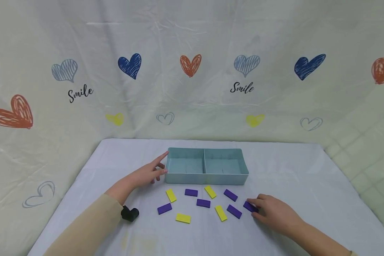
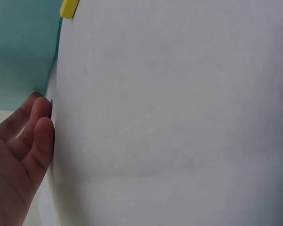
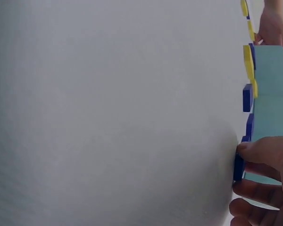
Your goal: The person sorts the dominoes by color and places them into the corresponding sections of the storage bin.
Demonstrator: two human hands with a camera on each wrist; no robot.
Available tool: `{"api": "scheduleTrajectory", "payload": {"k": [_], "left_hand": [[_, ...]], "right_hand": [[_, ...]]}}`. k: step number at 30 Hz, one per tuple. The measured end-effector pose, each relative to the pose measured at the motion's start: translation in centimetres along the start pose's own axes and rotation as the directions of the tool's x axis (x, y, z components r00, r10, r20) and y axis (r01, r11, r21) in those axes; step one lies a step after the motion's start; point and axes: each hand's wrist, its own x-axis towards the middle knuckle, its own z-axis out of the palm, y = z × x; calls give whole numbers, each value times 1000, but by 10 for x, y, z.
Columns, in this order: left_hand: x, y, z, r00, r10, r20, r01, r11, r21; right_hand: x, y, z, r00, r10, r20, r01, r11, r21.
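Right hand (image 1: 276,214) has thumb and fingers clamped on a purple block (image 1: 250,207) at the right end of the scatter, right of and nearer than the two-compartment blue box (image 1: 208,179); can't tell if block is lifted. Left hand (image 1: 147,174) spread, index finger extended, fingertips touching box's left side. Five other purple blocks (image 1: 203,203) and four yellow blocks (image 1: 183,218) lie flat, spaced apart, on the near side of box. White cloth on table (image 1: 284,170). Black wrist device (image 1: 129,213) at left cuff. Heart-print sheet (image 1: 192,35) behind.
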Motion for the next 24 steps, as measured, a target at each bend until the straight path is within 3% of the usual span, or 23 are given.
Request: {"api": "scheduleTrajectory", "payload": {"k": [11,24], "left_hand": [[5,-7,0,1000,-5,5,5,1000,-2],[7,-9,-3,1000,7,23,-7,1000,-2]], "right_hand": [[-1,10,2,990,-123,-75,125,992,26],[3,14,-22,987,-131,-89,137,989,63]]}}
